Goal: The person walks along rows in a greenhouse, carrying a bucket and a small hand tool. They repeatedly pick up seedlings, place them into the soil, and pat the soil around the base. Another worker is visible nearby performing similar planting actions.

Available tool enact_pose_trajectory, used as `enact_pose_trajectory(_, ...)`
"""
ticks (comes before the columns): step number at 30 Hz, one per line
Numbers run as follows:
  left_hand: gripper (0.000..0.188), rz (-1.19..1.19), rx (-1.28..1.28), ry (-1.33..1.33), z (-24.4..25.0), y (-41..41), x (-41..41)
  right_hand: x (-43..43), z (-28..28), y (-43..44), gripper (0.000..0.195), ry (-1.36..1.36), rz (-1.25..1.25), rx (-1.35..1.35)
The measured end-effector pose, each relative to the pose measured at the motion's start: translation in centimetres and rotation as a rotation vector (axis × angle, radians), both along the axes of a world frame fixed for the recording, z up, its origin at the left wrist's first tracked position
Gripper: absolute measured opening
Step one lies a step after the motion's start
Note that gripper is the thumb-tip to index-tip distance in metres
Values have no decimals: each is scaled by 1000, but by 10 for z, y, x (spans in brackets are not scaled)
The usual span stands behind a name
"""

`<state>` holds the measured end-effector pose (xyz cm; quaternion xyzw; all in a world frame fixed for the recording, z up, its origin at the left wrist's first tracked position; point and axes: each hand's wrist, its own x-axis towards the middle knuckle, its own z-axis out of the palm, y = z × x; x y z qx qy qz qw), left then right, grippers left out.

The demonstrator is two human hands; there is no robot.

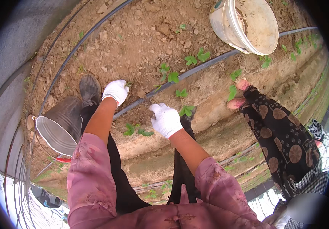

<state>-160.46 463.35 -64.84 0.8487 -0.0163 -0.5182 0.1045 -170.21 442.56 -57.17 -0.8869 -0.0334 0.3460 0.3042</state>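
Observation:
My left hand (115,91), in a white knit glove, is low over the loose brown soil (141,45). Its fingers are closed around a small green plant (128,84), most of which they hide. Also gloved in white, my right hand (166,119) grips a small digging tool (146,99). The tool's dirty blade points toward the soil beside a grey drip-irrigation pipe (196,68); its exact type is hard to tell. Leafy seedlings (173,76) grow along both sides of the pipe, and one seedling (186,110) stands just right of my right hand.
A white plastic bucket (263,25) lies tilted at the upper right. At the left, a metal bucket (57,134) stands near my shoe (90,87). Curved hoops (76,48) run along the plastic sheeting (13,57). Another person in patterned trousers (279,137) stands at the right.

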Motion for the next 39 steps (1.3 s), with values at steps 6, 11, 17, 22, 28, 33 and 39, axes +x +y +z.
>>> enact_pose_trajectory(6,23,329,-274,90,34,49,12,-8,26,-22,17,-7,-250,79)
enact_pose_trajectory(11,17,906,-164,-65,32,83,21,-14,57,-29,21,5,-321,157)
enact_pose_trajectory(17,32,412,-12,-338,24,77,60,-19,91,-56,17,-90,-427,119)
enact_pose_trajectory(22,40,43,33,-622,45,6,90,-8,116,-96,14,-184,-560,-86)
enact_pose_trajectory(28,33,-123,-336,-409,23,-125,102,43,80,-136,17,-162,-402,-367)
enact_pose_trajectory(33,37,-180,-489,-486,-11,-190,93,84,68,-133,15,-57,-385,-409)
enact_pose_trajectory(39,39,-282,-435,-413,-26,-206,106,121,64,-131,13,46,-369,-436)
